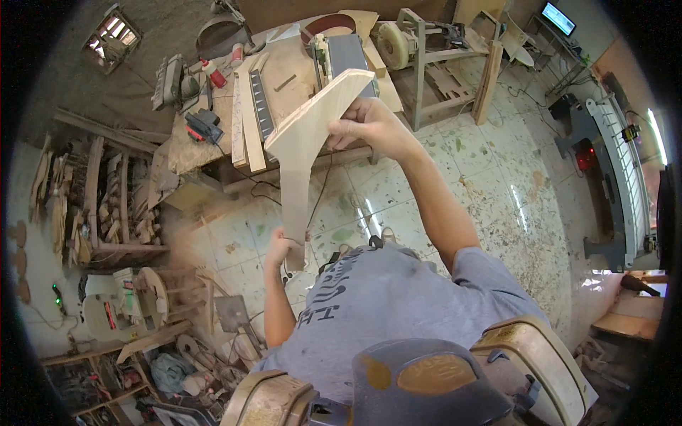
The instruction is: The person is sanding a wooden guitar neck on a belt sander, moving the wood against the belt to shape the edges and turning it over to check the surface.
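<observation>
Between my two hands is a flat, pale wooden piece (302, 142), long and narrow at one end and flaring into a wide angled head at the other. My right hand (366, 128) is closed on the flared head, with the thumb on its near face. Around the narrow lower end, close to my body, my left hand (279, 248) is closed; some of its fingers are hidden behind the wood. The piece is held tilted in front of the workbench (291, 92), its wide head reaching over the bench edge.
On the bench are a machine with a grey belt (348, 57), long wooden strips (246, 113), a red bottle (212, 73) and a black-and-red power tool (202, 126). A rack of wood offcuts (117, 199) stands left. A wooden frame (447, 78) stands right; cables hang below the bench.
</observation>
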Demonstrator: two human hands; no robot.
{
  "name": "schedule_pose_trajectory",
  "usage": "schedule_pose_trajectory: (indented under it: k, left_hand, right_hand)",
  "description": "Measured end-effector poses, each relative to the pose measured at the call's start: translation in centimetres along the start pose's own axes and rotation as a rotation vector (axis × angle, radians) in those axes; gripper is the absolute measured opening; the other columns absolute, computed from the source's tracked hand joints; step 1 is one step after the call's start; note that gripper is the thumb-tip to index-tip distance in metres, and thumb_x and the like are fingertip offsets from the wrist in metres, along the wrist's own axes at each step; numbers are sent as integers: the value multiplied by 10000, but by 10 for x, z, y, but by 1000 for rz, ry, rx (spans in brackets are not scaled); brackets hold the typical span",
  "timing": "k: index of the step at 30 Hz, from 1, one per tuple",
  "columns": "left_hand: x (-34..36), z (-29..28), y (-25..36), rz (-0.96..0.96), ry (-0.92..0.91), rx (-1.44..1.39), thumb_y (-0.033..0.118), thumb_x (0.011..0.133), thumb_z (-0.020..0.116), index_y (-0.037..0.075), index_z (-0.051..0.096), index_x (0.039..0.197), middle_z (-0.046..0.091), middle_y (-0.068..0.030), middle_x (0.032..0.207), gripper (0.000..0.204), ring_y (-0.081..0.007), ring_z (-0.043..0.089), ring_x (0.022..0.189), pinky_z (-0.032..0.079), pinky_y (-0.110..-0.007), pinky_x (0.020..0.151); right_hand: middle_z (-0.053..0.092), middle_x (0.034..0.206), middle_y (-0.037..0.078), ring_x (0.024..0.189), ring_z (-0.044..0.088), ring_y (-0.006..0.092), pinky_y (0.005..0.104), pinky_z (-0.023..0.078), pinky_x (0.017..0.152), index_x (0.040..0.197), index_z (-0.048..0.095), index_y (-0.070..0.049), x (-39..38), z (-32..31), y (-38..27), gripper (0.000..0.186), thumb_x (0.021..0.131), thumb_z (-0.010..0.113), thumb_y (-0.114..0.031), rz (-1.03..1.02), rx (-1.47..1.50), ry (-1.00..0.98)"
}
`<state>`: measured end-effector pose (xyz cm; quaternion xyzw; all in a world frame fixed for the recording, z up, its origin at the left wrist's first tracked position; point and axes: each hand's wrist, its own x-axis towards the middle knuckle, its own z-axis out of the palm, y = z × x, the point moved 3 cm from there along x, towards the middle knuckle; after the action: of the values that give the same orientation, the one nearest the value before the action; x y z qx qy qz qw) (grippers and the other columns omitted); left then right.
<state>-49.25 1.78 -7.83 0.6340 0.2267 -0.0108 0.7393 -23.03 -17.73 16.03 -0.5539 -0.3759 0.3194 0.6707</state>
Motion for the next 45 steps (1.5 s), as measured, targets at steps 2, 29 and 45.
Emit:
schedule_pose_trajectory:
  k: [2, 29, 45]
  left_hand:
    - [-7, -4, 12, -28, -32, -45, -32, 519, 532, -73, 709, 986, 714, -121, 841, 501, -235, 696, 788, 559, -327, 742]
    - [-15, 12, 110, 40, -163, -58, 27, 560, 536, -29, 577, 1214, 643, -104, 918, 658, -211, 660, 830, 581, -358, 712]
    - [-11, 17, 113, 47, -170, -7, 33, 572, 587, -8, 584, 1246, 649, -40, 960, 676, -148, 632, 833, 519, -284, 769]
  right_hand:
    - [712, 967, 128, 804, 698, 183, 308, 604, 717, 1110, 648, 92, 2, -6, 3, 411, 915, 723, -263, 11, -8, 62]
    - [682, 1042, 121, 873, 697, 181, 296, 618, 743, 1176, 579, 19, 45, -77, 24, 384, 969, 665, -293, -16, 289, 220]
    - [692, 1052, 107, 860, 702, 152, 274, 621, 744, 1175, 602, 43, 48, -87, 26, 353, 999, 618, -263, 1, 282, 276]
